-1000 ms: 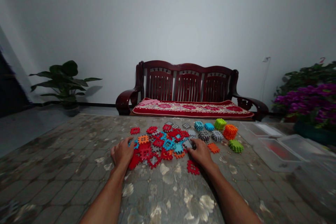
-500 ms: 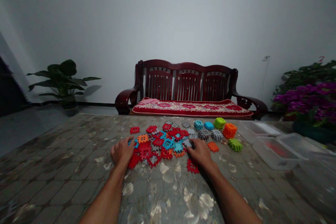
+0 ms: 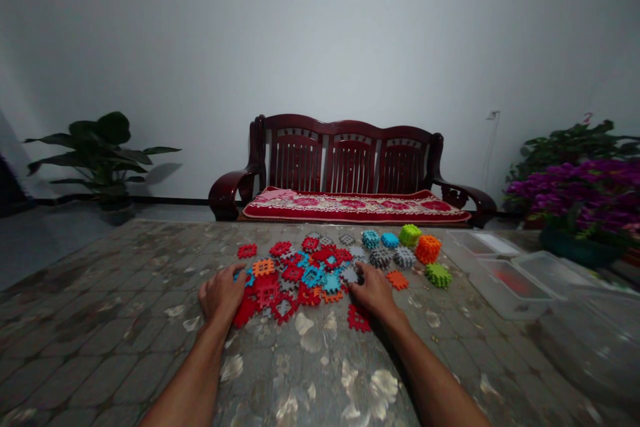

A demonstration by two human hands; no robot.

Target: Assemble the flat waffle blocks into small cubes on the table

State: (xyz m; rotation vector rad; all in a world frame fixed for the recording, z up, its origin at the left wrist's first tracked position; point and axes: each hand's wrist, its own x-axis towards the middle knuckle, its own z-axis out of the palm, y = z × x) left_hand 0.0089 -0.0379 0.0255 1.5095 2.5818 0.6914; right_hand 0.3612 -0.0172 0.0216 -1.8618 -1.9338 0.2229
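Red-and-blue plastic waffle tiles (image 3: 300,277) lie unchanged; left hand (image 3: 223,293) rests half-open against them, right hand (image 3: 374,291) curled on a grey tile (image 3: 349,275), hold unconfirmed.

Red piece (image 3: 245,312) partly hidden (left hand (image 3: 223,295))

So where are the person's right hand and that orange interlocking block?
Right hand (image 3: 374,292), head view, on the back of the hand.
Orange interlocking block (image 3: 428,249), head view, on its middle.

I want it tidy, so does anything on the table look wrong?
Yes, a red plastic waffle piece lies by itself below the right hand, apart from the jumbled pile of flat pieces.
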